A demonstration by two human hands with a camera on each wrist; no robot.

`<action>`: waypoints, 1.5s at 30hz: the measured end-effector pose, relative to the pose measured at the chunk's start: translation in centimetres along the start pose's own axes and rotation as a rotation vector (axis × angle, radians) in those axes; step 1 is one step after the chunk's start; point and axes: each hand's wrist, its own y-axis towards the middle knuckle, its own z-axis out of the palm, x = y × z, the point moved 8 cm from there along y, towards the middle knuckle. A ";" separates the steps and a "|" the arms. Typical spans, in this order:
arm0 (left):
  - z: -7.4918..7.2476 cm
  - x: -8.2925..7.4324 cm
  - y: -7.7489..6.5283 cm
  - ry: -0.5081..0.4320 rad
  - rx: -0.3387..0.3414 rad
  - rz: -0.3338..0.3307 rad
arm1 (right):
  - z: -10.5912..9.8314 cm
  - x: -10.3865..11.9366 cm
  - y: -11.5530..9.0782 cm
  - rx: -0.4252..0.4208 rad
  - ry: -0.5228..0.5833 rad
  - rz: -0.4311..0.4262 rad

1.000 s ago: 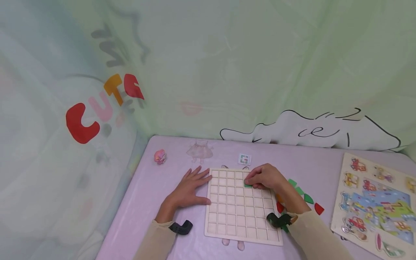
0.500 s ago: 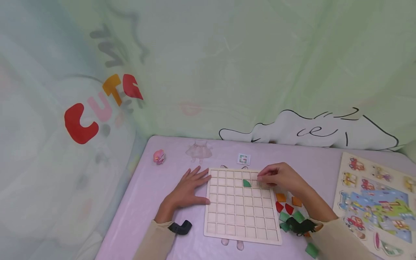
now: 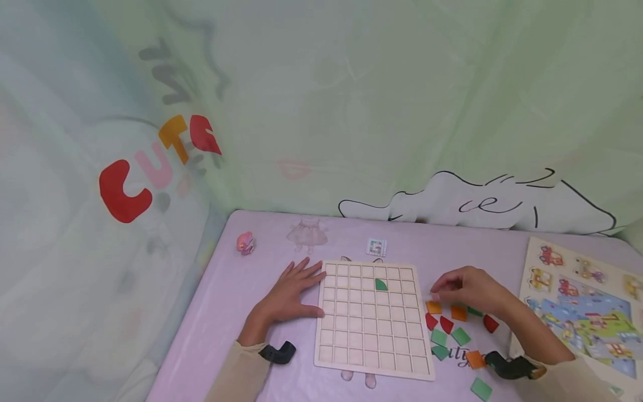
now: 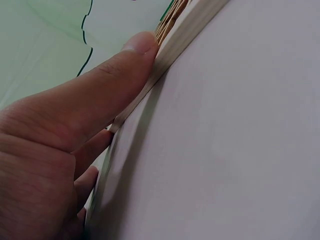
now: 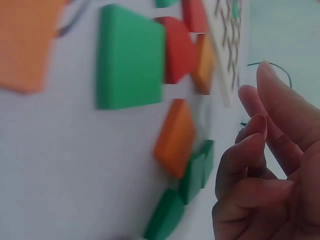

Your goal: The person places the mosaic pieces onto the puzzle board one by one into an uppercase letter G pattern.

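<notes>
- With twelve o'clock pointing straight away from the person, the nearest orange square (image 3: 434, 307) lies at six o'clock from the fingertips of the right hand (image 3: 469, 289), just beside them; I judge this the relation that any reach from here turns on.
- That square shows no clear long axis.
- A second orange square (image 3: 459, 312) lies at about four o'clock from the same fingertips, a little further off.
- The right hand is far nearer to both; its thumb and fingers stand a narrow gap apart, loosely bent, with nothing between them.
- The gridded board (image 3: 374, 347) lies at about eight o'clock from them, and the green quarter-round piece (image 3: 381, 285) in one of its cells at about nine.
- The left hand (image 3: 288, 297) spreads wide at the board's nine-to-ten o'clock side, thumb touching the edge.
</notes>
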 end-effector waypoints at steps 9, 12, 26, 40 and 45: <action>-0.2 -0.3 0.0 -0.021 -0.004 0.002 | 0.8 -1.1 0.1 0.003 -0.023 -0.004; -0.3 -0.3 0.0 -0.019 0.000 0.000 | 0.9 -0.9 0.0 0.010 -0.028 -0.022; -0.3 -0.4 -0.1 -0.028 -0.009 0.012 | 1.2 -1.1 0.1 -0.016 -0.078 -0.051; -0.1 -0.1 -0.1 0.005 -0.009 0.008 | 1.4 -0.9 0.7 0.041 -0.071 0.009; -0.2 -0.2 -0.1 0.004 -0.005 0.003 | 1.3 -0.7 0.6 0.049 -0.072 0.001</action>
